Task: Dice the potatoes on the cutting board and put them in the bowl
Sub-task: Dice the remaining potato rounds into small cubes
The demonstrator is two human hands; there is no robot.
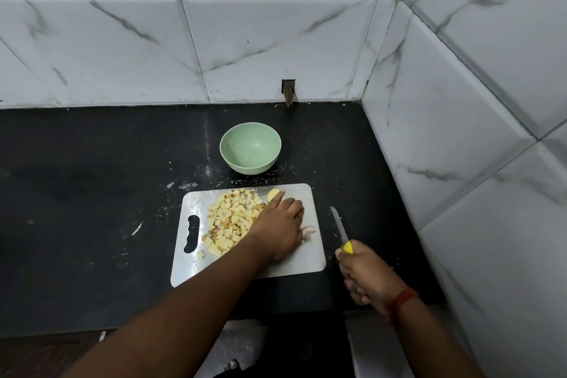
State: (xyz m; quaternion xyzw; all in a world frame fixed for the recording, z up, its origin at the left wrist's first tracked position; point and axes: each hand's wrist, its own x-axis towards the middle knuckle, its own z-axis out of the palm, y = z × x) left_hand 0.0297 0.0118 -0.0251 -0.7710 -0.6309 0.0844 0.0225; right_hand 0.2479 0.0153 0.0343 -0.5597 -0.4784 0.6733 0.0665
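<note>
head view | diced potatoes [231,219] heaped on cutting board [306,261], frame centre | left hand [280,224] laid flat over them, fingers straight | knife [339,225] gripped by right hand [365,273], lower right | bowl [250,152] above, empty | risk: cubes could be pushed off the board edge

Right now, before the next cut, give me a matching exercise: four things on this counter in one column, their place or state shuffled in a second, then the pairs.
Things:
1. bowl
2. diced potato
3. knife
4. potato piece

States:
A. held in the right hand, off the board's right edge
B. heaped on the cutting board
C. empty, beyond the board
D. uncut, at the left hand fingertips

Pairs: 1-C, 2-B, 3-A, 4-D
</note>
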